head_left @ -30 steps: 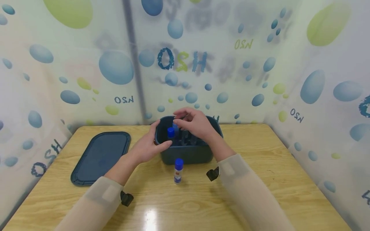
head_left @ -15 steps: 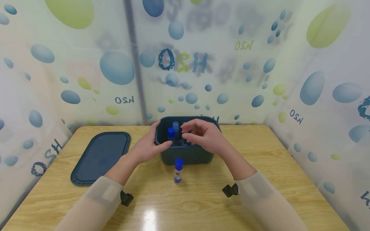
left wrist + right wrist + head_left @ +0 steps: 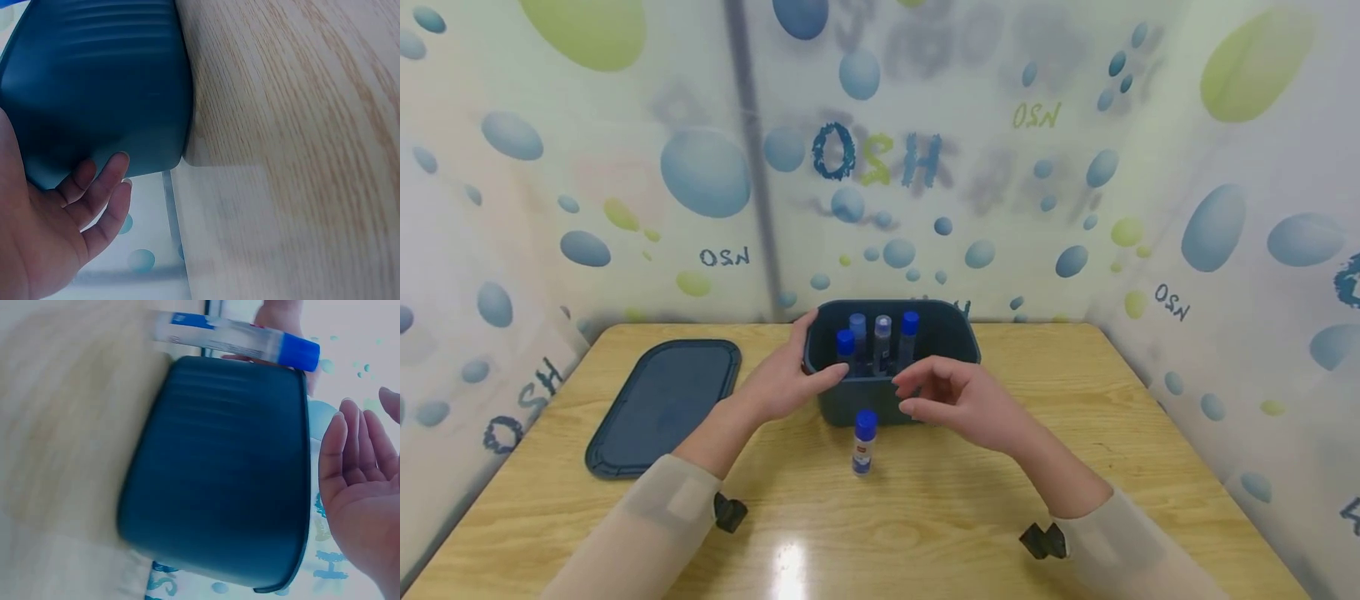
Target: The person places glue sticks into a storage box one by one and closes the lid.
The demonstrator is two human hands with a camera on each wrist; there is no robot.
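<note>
A dark blue plastic bin (image 3: 880, 404) stands at the back of the table. My left hand (image 3: 778, 379) holds its left front corner, thumb at the front rim and fingers along the left side (image 3: 69, 219). Inside stand several glue sticks: one blue-capped (image 3: 846, 343) at the front left, one with a paler cap (image 3: 857, 327), one clear-topped (image 3: 882, 342) and another blue-capped (image 3: 908, 333) to the right. Just in front of the bin, an upright glue stick (image 3: 863, 446) with a blue cap stands on the wood. My right hand (image 3: 962, 400), holding nothing, hovers before the bin's right front, fingers loosely bent.
A flat dark blue lid (image 3: 662, 408) lies on the wooden table (image 3: 820, 533) to the left of the bin. Behind and on both sides hangs a patterned curtain (image 3: 895, 225) with blue and green dots.
My right hand has come up out of the bin and moved right and toward me, uncovering the glue sticks inside. My left hand stays on the bin's corner.
</note>
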